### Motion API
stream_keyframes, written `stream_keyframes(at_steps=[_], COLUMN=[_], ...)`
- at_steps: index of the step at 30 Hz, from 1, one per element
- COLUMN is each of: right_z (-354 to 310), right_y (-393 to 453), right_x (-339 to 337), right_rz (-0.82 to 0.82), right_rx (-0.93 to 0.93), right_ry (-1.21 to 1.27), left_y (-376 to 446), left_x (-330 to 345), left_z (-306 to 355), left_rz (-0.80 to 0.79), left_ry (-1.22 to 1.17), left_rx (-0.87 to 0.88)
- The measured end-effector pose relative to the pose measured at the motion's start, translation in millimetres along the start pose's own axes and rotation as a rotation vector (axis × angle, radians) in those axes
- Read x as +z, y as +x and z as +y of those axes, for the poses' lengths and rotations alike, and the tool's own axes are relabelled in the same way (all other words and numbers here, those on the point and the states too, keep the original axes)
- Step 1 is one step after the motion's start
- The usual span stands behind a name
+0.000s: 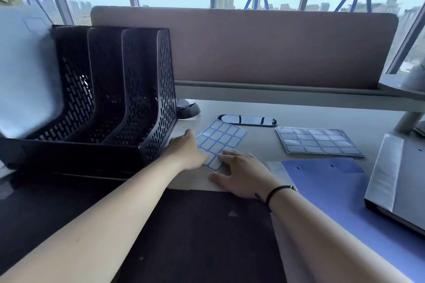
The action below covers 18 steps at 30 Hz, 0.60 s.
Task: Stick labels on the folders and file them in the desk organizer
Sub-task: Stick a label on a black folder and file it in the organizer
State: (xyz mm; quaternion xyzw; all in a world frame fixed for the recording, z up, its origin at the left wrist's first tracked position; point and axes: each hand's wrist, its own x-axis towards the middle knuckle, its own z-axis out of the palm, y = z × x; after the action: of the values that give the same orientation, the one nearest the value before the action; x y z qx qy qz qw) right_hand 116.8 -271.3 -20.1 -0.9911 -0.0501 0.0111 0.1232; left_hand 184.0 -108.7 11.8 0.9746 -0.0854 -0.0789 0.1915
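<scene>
While both hands sit on the label sheet (219, 142) at the middle of the frame, I judge the step to be peeling one sticker free. My left hand (187, 151) lies on the sheet's left edge; its fingers are hidden under the palm, so I cannot tell whether they pinch anything. My right hand (241, 172) rests flat, fingers spread and relaxed, tips on the sheet's near corner — holding nothing.

To do this well I would pin the sheet with the left and lift a corner label with a right fingernail, peeling slowly so it does not curl. The blue folder (322, 181) waits at lower right, a second label sheet (318, 142) beyond it, and the black mesh desk organizer (110, 99) stands at left — a pale folder (25, 71) seems to stand at its far left.
</scene>
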Motion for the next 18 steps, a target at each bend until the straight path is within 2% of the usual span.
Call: stream_keyframes(at_steps=[4, 10, 14, 18], right_z=[0, -3, -5, -6], right_y=[-4, -12, -16, -16], right_x=[1, -1, -3, -4], right_rz=[0.019, 0.05, 0.079, 0.092], right_rx=[-0.003, -0.011, -0.005, 0.011], right_ry=[0.02, 0.02, 0.031, 0.045], left_y=[-5, -9, -8, 0], left_x=[3, 1, 7, 11], left_z=[-4, -8, -5, -4], left_rz=[-0.016, -0.006, 0.056, 0.112], left_ry=[-0.022, -0.204, -0.528, -0.849], left_rx=[0.028, 0.044, 0.007, -0.125])
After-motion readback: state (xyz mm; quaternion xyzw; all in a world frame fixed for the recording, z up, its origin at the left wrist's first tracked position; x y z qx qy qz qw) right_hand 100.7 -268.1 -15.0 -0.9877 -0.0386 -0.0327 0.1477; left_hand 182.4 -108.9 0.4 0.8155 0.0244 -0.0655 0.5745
